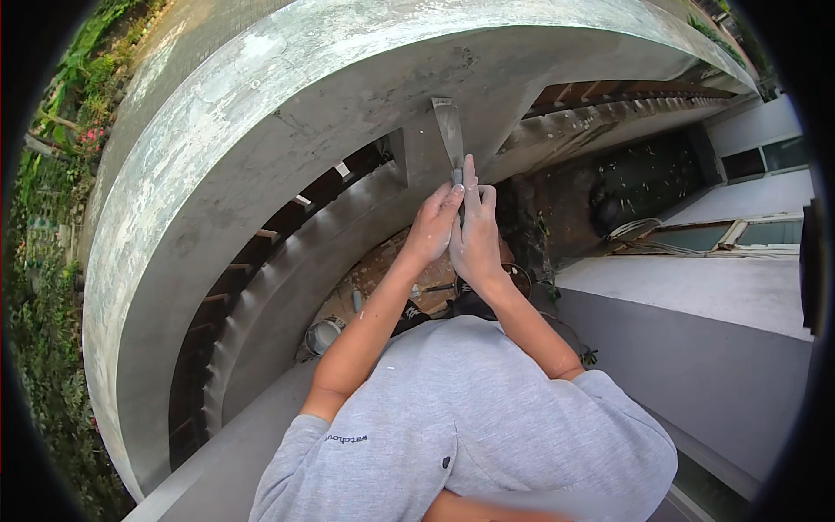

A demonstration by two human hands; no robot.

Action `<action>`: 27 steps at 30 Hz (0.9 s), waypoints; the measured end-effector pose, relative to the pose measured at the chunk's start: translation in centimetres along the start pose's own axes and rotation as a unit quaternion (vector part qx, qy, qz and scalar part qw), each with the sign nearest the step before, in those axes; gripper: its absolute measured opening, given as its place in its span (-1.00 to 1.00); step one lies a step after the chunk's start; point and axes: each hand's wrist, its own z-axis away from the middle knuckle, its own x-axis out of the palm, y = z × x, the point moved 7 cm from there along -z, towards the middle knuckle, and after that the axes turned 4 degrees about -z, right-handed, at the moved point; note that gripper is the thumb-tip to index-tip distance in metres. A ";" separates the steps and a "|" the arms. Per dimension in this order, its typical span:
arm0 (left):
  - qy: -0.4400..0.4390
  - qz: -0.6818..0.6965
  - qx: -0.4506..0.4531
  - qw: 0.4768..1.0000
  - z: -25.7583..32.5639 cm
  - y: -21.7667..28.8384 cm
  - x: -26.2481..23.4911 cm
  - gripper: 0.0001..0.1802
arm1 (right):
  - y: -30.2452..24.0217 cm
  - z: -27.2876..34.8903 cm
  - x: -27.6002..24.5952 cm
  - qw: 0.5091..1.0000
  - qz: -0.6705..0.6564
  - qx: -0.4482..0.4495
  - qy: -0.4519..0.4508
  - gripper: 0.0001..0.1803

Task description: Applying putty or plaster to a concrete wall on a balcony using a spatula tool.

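A putty knife (448,130) with a long, flaring metal blade points away from me, its tip against or just short of the grey plastered wall (348,113). My left hand (432,228) is closed on the handle, thumb lying along its top. Pressed against the handle's other side is my right hand (477,237), with the index finger stretched toward the blade and other fingers bent. Between them the two hands hide most of the handle. Pale dust or plaster coats the fingers of both hands.
The curved wall has slotted openings (261,235) with dark slats. Below my left forearm stands a whitish bucket (323,335); a round container (519,280) is near my feet. Loops of cable (639,229) hang by windows at right. Plants (52,348) grow beyond the wall.
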 end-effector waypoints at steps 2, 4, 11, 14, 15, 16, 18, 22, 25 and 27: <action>-0.005 0.011 0.005 1.000 -0.6 0.4 -0.5 -0.52 | -0.5 -1.0 0.3 0.999 0.001 -0.038 0.007 -0.25; 0.021 -0.014 -0.060 0.998 -0.8 -0.3 -1.5 -0.53 | -0.9 -1.5 0.6 0.997 0.010 -0.074 0.018 -0.25; -0.004 0.113 -0.061 0.992 1.6 2.6 -1.7 -0.48 | -1.8 -1.0 -2.3 0.989 -0.053 -0.081 0.114 -0.51; -0.032 0.107 -0.077 0.991 4.2 0.1 -3.6 -0.47 | -1.0 -2.0 -8.6 0.999 -0.029 0.018 0.012 -0.46; -0.034 0.113 -0.076 0.990 4.8 -1.5 -4.1 -0.47 | -1.8 -2.1 -11.2 0.999 -0.017 0.031 0.015 -0.44; -0.012 0.087 -0.126 0.988 5.8 -4.3 -5.0 -0.48 | -2.8 -2.3 -13.6 1.000 0.015 0.020 0.006 -0.45; 0.009 0.066 -0.174 0.982 7.5 -9.3 -6.5 -0.48 | -4.9 -2.4 -16.5 0.994 -0.007 0.108 -0.019 -0.57; 0.052 0.080 -0.257 0.962 11.0 -17.3 -7.9 -0.50 | -8.8 -4.4 -20.1 0.991 0.121 -0.049 0.014 -0.59; 0.069 0.107 -0.282 0.951 12.9 -22.2 -8.4 -0.50 | -10.4 -5.6 -19.9 0.987 0.160 -0.020 -0.005 -0.64; 0.090 0.109 -0.324 0.936 14.8 -26.2 -9.3 -0.51 | -11.2 -6.8 -19.2 0.978 0.199 -0.067 -0.013 -0.69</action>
